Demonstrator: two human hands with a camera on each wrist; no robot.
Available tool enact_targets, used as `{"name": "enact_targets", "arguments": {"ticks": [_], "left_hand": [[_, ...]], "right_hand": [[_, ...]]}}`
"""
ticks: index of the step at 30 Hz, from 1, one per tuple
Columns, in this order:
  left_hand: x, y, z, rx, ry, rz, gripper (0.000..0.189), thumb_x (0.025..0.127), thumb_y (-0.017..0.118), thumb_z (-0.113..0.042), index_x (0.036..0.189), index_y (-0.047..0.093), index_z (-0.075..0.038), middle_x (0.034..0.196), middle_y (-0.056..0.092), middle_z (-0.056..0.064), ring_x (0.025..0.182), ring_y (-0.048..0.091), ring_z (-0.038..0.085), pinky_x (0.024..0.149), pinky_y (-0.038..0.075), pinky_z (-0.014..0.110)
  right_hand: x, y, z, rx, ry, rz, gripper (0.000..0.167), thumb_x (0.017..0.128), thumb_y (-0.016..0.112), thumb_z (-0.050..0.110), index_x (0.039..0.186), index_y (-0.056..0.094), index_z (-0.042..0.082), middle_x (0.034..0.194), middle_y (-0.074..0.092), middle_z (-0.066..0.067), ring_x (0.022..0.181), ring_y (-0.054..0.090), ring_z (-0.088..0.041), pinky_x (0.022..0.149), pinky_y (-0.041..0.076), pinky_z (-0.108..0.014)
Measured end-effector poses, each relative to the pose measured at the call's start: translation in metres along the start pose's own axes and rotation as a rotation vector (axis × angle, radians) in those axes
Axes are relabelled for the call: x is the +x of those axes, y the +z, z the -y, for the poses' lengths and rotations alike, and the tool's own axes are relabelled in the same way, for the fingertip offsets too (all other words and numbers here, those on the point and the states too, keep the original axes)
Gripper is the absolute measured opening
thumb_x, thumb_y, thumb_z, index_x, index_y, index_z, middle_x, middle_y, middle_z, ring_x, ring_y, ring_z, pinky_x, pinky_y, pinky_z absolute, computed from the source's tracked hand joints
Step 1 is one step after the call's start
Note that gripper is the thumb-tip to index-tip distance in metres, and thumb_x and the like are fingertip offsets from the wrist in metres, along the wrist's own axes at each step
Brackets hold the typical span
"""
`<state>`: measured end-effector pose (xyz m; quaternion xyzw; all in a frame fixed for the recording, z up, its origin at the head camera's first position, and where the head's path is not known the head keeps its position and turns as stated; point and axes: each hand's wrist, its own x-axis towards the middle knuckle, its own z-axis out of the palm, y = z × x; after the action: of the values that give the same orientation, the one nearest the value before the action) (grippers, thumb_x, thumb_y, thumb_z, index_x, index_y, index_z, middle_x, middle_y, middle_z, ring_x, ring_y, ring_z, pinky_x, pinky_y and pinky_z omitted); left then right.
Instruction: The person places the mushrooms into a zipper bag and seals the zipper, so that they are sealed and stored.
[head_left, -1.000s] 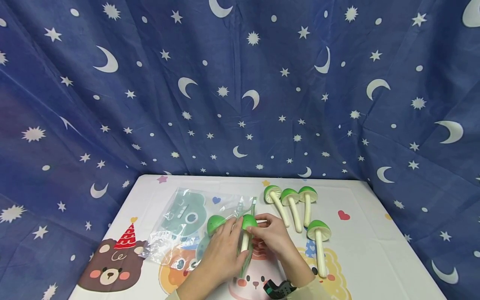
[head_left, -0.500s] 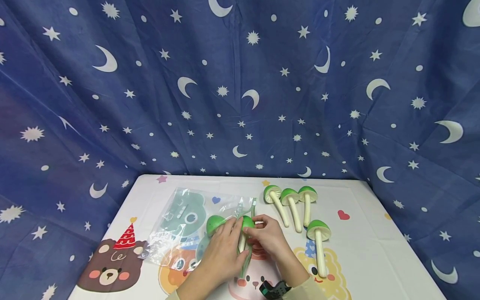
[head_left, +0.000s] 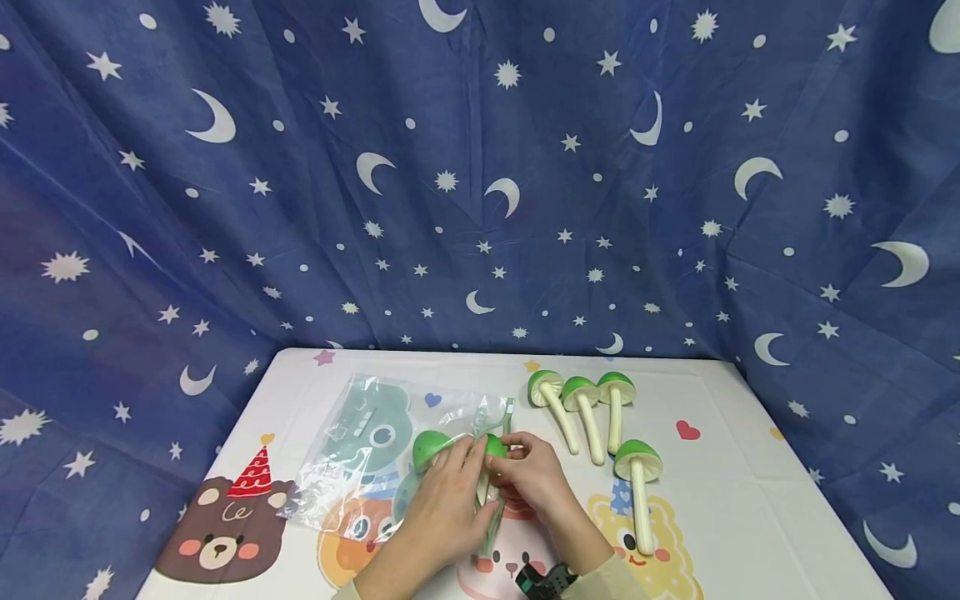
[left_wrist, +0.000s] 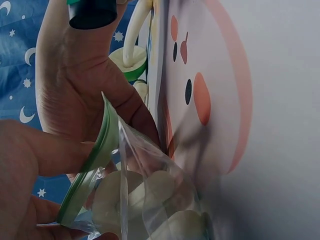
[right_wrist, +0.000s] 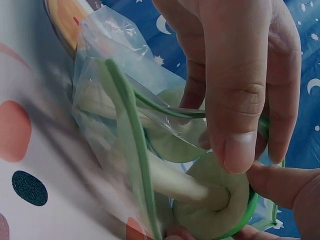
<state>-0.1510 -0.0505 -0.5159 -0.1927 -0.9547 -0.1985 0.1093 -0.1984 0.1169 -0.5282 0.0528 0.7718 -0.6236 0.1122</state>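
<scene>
Pinching the mouth of a clear zip-top bag (head_left: 390, 446) with the left hand (head_left: 446, 504), lol, and gripping a green-capped toy mushroom (right_wrist: 207, 202) by its cap with the right hand (head_left: 534, 475), right at the bag's mouth, stem poking inside. Seeing another capped mushroom (head_left: 430, 448) inside the bag too. Got three loose mushrooms (head_left: 581, 398) right of the bag, plus one lone mushroom (head_left: 637, 467) farther right of it. Also spotting a printed brown bear (head_left: 221, 537) left of the bag.
</scene>
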Motion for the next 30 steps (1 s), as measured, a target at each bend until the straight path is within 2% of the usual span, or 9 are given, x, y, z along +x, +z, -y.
{"name": "enact_targets", "arguments": {"ticks": [5, 11, 24, 30], "left_hand": [[-0.0005, 0.0001, -0.0004, 0.002, -0.001, 0.006, 0.094, 0.084, 0.086, -0.039, 0.162, 0.046, -0.006, 0.151, 0.057, 0.011, 0.138, 0.059, 0.031, 0.120, 0.049, 0.049], [0.0000, -0.0005, -0.0012, 0.002, 0.007, 0.001, 0.093, 0.084, 0.086, -0.039, 0.161, 0.046, -0.005, 0.151, 0.057, 0.012, 0.137, 0.059, 0.032, 0.119, 0.050, 0.050], [0.0001, -0.0017, -0.0030, 0.007, 0.015, -0.023, 0.091, 0.084, 0.087, -0.037, 0.159, 0.048, -0.004, 0.149, 0.059, 0.013, 0.137, 0.059, 0.033, 0.118, 0.051, 0.050], [-0.0003, -0.0021, -0.0038, 0.000, 0.016, -0.006, 0.091, 0.085, 0.085, -0.038, 0.161, 0.047, -0.005, 0.151, 0.058, 0.013, 0.138, 0.059, 0.032, 0.119, 0.050, 0.048]], "right_hand": [[0.0007, -0.0013, -0.0014, 0.032, -0.015, 0.013, 0.051, 0.089, 0.084, 0.016, 0.131, 0.065, -0.004, 0.098, 0.070, -0.013, 0.073, 0.077, -0.019, 0.066, 0.067, -0.037], [0.0015, -0.0053, -0.0041, 0.107, 0.004, 0.039, 0.051, 0.091, 0.084, 0.017, 0.132, 0.064, -0.006, 0.093, 0.065, -0.008, 0.074, 0.077, -0.019, 0.068, 0.067, -0.037], [-0.0019, -0.0077, 0.0002, 0.142, 0.040, 0.072, 0.049, 0.092, 0.080, 0.017, 0.133, 0.064, -0.005, 0.102, 0.066, -0.011, 0.082, 0.079, -0.021, 0.075, 0.069, -0.038], [-0.0020, -0.0080, -0.0014, 0.174, 0.060, 0.064, 0.050, 0.092, 0.081, 0.014, 0.134, 0.063, -0.006, 0.100, 0.068, -0.011, 0.079, 0.079, -0.020, 0.072, 0.069, -0.037]]}}
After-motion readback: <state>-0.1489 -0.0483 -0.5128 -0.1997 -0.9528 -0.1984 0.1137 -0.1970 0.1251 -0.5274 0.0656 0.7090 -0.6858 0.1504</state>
